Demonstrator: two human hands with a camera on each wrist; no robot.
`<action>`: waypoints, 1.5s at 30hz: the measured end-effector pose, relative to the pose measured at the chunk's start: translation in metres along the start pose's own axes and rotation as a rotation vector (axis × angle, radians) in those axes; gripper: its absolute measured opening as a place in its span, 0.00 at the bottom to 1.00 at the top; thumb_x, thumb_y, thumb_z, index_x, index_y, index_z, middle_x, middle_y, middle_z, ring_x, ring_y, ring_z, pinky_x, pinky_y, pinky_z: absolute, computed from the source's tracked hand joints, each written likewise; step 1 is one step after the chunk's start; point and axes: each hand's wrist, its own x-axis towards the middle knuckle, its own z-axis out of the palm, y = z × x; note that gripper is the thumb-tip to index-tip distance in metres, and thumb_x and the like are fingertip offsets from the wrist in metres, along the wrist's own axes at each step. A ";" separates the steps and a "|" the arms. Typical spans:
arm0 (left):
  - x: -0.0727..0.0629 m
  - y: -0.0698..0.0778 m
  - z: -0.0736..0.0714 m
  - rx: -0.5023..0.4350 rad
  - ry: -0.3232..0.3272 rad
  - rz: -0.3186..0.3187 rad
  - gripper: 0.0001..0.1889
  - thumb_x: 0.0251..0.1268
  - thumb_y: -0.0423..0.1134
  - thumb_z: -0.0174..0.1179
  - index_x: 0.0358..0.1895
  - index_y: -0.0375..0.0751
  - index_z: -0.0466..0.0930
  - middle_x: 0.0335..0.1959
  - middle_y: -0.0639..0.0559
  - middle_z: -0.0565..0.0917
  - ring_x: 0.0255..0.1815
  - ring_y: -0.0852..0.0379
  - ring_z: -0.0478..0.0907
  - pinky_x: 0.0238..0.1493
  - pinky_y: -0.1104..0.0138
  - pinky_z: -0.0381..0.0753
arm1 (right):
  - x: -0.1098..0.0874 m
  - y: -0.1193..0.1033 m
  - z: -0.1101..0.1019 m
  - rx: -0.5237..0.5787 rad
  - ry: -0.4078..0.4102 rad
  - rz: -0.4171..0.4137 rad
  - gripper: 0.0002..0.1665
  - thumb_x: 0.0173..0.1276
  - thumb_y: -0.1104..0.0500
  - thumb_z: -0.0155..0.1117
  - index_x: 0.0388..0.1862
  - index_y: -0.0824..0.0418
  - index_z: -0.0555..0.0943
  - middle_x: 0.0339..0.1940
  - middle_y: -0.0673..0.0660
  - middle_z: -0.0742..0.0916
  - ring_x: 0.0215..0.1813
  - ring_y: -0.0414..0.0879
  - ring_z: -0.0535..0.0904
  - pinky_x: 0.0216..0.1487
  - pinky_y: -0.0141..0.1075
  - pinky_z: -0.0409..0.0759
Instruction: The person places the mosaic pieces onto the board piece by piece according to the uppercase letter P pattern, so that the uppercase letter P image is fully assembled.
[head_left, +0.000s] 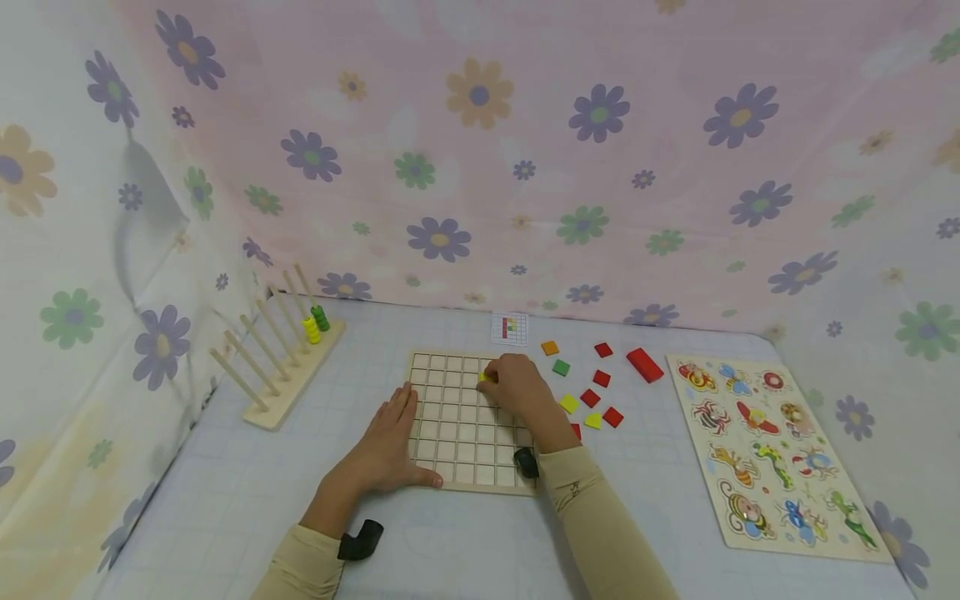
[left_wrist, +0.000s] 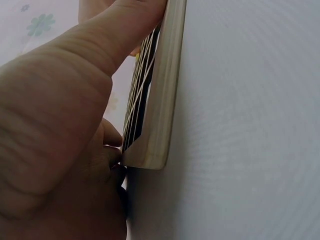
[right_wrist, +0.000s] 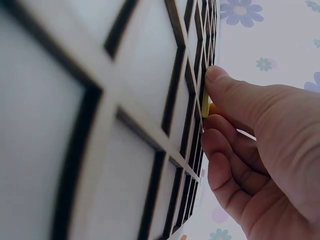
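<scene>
A wooden grid board (head_left: 453,429) with square cells lies on the table in front of me. My right hand (head_left: 519,390) pinches a small yellow tile (head_left: 483,377) between thumb and fingers over the board's upper right cells. In the right wrist view, the yellow tile (right_wrist: 205,104) shows at the grid's surface, under the thumb. My left hand (head_left: 386,446) rests against the board's left side, fingers straight along that edge and thumb at the near left corner. From the left wrist, the board's wooden frame (left_wrist: 162,110) appears edge-on beside the left thumb.
Right of the board lie several red tiles (head_left: 590,398), yellow pieces (head_left: 569,404), a green tile (head_left: 561,367), an orange tile (head_left: 550,347) and a red block (head_left: 645,365). A pattern card (head_left: 510,329) sits behind. An insect puzzle (head_left: 780,467) lies far right; a peg stand (head_left: 292,379) stands left.
</scene>
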 end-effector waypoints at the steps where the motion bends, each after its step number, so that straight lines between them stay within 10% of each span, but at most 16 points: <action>1: 0.000 0.000 0.000 -0.002 0.002 0.003 0.78 0.36 0.68 0.80 0.82 0.29 0.39 0.85 0.36 0.39 0.86 0.39 0.37 0.84 0.44 0.46 | 0.000 0.000 0.001 0.001 0.004 -0.004 0.14 0.68 0.49 0.73 0.41 0.58 0.90 0.40 0.53 0.89 0.40 0.44 0.80 0.45 0.39 0.82; 20: 0.000 0.001 0.000 -0.028 0.015 0.009 0.78 0.36 0.67 0.81 0.82 0.29 0.39 0.85 0.36 0.39 0.86 0.39 0.37 0.84 0.44 0.46 | -0.002 -0.002 -0.005 0.046 -0.002 -0.013 0.09 0.67 0.53 0.74 0.37 0.58 0.90 0.39 0.53 0.89 0.38 0.43 0.79 0.40 0.36 0.78; 29: 0.000 0.002 0.000 -0.025 0.013 0.001 0.78 0.36 0.67 0.81 0.81 0.28 0.39 0.85 0.36 0.39 0.86 0.39 0.37 0.84 0.44 0.46 | -0.002 -0.002 -0.005 0.035 -0.006 -0.041 0.20 0.68 0.53 0.73 0.18 0.56 0.78 0.21 0.48 0.68 0.27 0.41 0.63 0.30 0.34 0.61; 40: 0.001 0.001 0.000 -0.024 0.009 -0.004 0.78 0.35 0.68 0.81 0.81 0.28 0.40 0.85 0.36 0.40 0.86 0.39 0.38 0.84 0.44 0.46 | -0.003 -0.002 -0.005 0.014 0.003 -0.056 0.22 0.67 0.52 0.73 0.17 0.56 0.76 0.21 0.50 0.67 0.29 0.43 0.65 0.32 0.35 0.61; 45: 0.000 0.001 -0.001 -0.026 0.003 -0.009 0.78 0.35 0.67 0.81 0.82 0.28 0.40 0.85 0.36 0.39 0.86 0.39 0.37 0.84 0.44 0.46 | -0.004 0.000 -0.007 0.050 0.013 0.000 0.14 0.67 0.51 0.74 0.44 0.59 0.91 0.36 0.51 0.87 0.39 0.43 0.81 0.40 0.35 0.81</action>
